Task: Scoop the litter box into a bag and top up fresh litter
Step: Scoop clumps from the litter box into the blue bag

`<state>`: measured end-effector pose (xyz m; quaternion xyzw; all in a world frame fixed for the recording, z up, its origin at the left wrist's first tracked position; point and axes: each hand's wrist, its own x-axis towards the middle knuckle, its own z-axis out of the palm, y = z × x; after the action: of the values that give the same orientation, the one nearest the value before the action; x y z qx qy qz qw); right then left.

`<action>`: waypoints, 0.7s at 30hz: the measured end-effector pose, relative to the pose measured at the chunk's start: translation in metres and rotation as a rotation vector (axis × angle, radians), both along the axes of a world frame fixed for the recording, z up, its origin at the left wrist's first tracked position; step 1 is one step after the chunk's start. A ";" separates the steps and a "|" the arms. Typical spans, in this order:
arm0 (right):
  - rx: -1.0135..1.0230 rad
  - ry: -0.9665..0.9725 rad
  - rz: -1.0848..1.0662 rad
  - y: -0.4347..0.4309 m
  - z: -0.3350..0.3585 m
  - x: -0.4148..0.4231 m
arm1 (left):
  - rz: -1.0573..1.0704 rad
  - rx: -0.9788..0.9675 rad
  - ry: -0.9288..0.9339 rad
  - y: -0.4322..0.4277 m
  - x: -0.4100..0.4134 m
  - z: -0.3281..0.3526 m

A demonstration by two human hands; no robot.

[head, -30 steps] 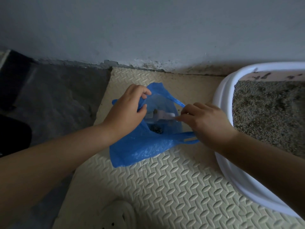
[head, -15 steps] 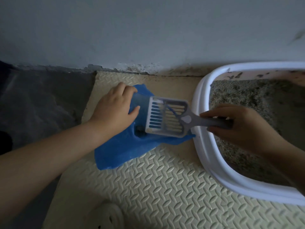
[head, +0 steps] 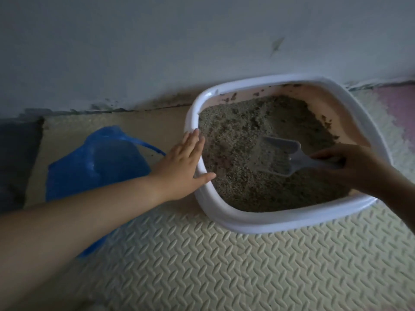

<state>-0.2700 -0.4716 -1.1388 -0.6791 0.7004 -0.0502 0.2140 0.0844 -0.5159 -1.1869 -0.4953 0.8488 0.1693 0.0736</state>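
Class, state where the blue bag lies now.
Head view: the blue bag lies on the mat, left of the litter box, partly behind the left forearm.

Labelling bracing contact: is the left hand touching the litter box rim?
Touching. Head view: the left hand lies flat on the white rim of the litter box, fingers straight, thumb across it.
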 end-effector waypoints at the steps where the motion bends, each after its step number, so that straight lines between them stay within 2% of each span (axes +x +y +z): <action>1: 0.031 0.063 -0.013 0.003 0.000 -0.008 | 0.014 0.012 -0.008 0.000 -0.004 -0.003; 4: 0.052 0.184 -0.124 0.010 0.004 -0.021 | 0.056 0.004 0.005 0.001 -0.009 -0.007; 7: 0.078 0.251 -0.142 0.008 0.002 -0.016 | 0.076 -0.006 0.047 0.002 -0.010 -0.007; 13: 0.093 0.231 -0.171 -0.017 -0.023 0.013 | 0.110 0.063 0.107 -0.011 -0.010 -0.007; 21: 0.073 0.057 -0.314 -0.072 -0.060 0.068 | 0.099 0.087 0.082 -0.013 -0.012 -0.009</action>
<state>-0.2023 -0.5436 -1.1986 -0.5541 0.8052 -0.0385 0.2078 0.0725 -0.5294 -1.1963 -0.5256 0.8175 0.2298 0.0518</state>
